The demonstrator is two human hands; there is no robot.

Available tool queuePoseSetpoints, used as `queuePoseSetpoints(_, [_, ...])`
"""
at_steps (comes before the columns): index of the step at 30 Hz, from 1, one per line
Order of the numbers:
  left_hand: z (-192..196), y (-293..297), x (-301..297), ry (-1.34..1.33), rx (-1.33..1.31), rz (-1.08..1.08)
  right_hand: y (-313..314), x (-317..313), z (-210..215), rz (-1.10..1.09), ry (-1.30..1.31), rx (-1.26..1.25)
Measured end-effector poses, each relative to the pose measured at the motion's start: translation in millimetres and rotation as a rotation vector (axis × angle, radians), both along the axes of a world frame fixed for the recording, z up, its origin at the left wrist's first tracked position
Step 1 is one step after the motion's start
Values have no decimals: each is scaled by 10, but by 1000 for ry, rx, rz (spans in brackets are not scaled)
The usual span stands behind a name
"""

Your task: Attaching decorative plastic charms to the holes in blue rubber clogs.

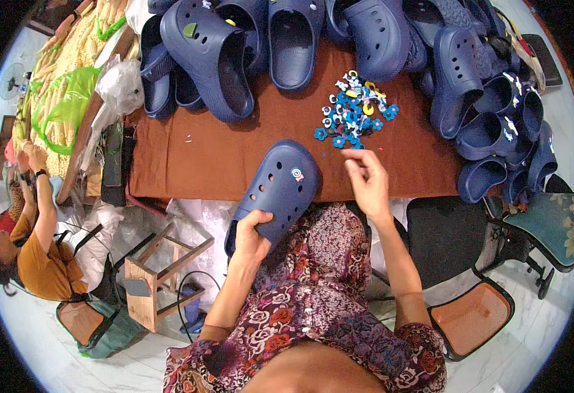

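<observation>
Brown-covered table [234, 157] taken as landmark. Near edge running left to right just under the navy clog [275, 193], toe end resting over that edge, heel end hanging off toward the lap. Left hand [251, 237] clamped on the clog's heel, thumb on top, fingers wrapped underneath. Right hand [367, 183] hovering at the same near edge, fingertips pinched together; whether a small piece sits between them cannot be told. One round white-and-red charm [297, 174] already seated in the clog's upper.

Open room: a bare strip of brown cloth across the table's middle and left, between the clog and the far row. Pile of small blue, white and yellow charms [354, 111] lying just beyond the right hand, on the table's right-centre.

Crowding the far edge: a row of navy clogs [234, 59], some tipped on their sides. Heaped at the right end: more navy clogs [497, 124], several with white charms fitted. At the left end: clear plastic bags [113, 85] and a green one.

Below the table's left: a wooden stool [159, 275] and a seated person in an orange top [41, 262]. Below its right: an orange-seated chair [474, 318].

Clogs smooth, moulded foam-like, punched with round holes; cloth matte; floor pale and glossy.
</observation>
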State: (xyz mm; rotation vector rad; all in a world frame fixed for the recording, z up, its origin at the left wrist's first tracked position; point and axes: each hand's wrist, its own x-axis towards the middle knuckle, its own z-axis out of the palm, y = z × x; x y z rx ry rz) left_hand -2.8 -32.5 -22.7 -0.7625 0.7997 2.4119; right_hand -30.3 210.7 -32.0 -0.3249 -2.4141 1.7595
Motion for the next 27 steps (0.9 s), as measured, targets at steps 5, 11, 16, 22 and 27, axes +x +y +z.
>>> queuePoseSetpoints(5, [-12,37,-18,21,-23,31,391,-85,-31,-140,160,472])
queuePoseSetpoints(11, [48,105,-42,-15,-116,65,534,-298,-155,-159,117,508])
queuePoseSetpoints(16, [117,161,-96,-34,-119,67,566,-394,-236,-84,147,619])
queuePoseSetpoints(22, [150,217,-164,-21,-115,52,554,-371,-157,-85,137,548])
queuePoseSetpoints(27, [169,281,-209,-11,-37,63,369,-150,51,-43,138,359])
